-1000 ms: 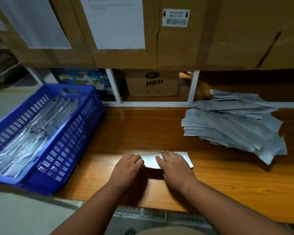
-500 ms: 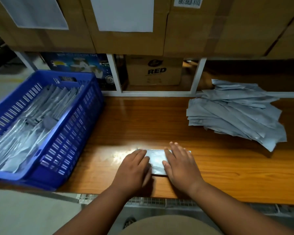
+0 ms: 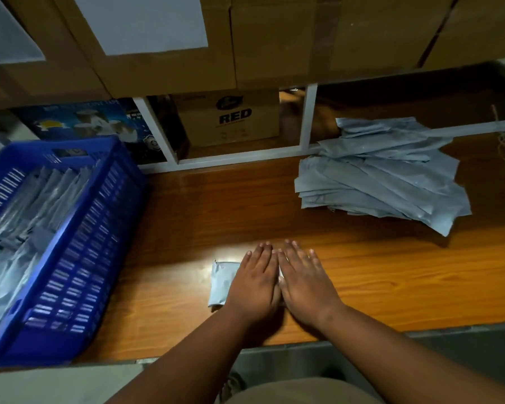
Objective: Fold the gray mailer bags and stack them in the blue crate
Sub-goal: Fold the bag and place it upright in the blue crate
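Head view: hands (image 3: 280, 282) seemingly flat, hiding most of folded mailer (image 3: 220, 282).

The folded bag (image 3: 220, 282) under both flat hands is pale gray with a bright glare; the table (image 3: 216, 217) beneath them is orange-brown with wood grain; the crate (image 3: 79, 258) left of the hands is blue, slotted in rows, holding silvery-gray bags; the pile (image 3: 385, 182), beyond and right of the hands, is blue-gray; the boxes (image 3: 274, 39) are brown.
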`<state>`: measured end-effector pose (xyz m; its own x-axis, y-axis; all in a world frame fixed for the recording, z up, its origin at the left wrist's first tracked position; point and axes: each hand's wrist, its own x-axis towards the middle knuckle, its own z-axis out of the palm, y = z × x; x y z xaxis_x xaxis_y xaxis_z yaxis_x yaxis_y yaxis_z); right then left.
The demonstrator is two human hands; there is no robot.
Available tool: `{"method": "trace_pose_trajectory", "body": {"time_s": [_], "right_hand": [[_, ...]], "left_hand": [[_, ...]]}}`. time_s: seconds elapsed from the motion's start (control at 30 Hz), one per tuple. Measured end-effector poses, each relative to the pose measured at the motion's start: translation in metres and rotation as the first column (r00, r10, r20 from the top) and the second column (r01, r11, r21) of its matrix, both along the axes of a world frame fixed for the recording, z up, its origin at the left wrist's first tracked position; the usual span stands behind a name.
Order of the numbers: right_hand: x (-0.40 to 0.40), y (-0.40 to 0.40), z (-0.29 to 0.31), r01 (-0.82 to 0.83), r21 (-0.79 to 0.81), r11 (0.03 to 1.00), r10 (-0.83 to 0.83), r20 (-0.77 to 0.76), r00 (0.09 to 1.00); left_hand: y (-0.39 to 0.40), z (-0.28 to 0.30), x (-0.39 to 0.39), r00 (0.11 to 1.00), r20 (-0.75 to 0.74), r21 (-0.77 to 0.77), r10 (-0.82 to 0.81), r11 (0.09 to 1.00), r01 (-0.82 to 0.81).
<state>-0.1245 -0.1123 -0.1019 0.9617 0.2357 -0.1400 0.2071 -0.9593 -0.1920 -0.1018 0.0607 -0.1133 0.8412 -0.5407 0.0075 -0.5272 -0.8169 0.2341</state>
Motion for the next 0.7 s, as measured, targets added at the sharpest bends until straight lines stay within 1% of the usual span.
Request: {"method": "trace_pose_trajectory", "body": {"time_s": [0.07,0.17,0.53,0.7], "right_hand": [[-0.0006,0.0002,-0.0029,-0.001,-0.010,1.000,0.001,0.002,1.000],[0.0013,0.0004,-0.0045,-0.007,-0.027,1.000,0.007,-0.003,1.000],[0.0040,-0.0001,-0.0058,-0.032,-0.098,0.995,0.029,-0.031,0.999],[0.0068,-0.0014,-0.0072,-0.052,-0.113,0.992,0.048,-0.044,0.998]], "left_hand": [[-0.0003,-0.0013,-0.0042,1.000,0.021,0.054,0.010,0.998,-0.011],[-0.0022,-0.0022,-0.0074,0.999,0.028,0.094,0.034,0.995,-0.036],[-0.0059,0.0029,-0.0086,0.999,-0.004,0.090,0.054,0.994,-0.053],[-0.0021,-0.0017,-0.0034,0.999,-0.036,0.094,0.022,0.995,-0.019]]}}
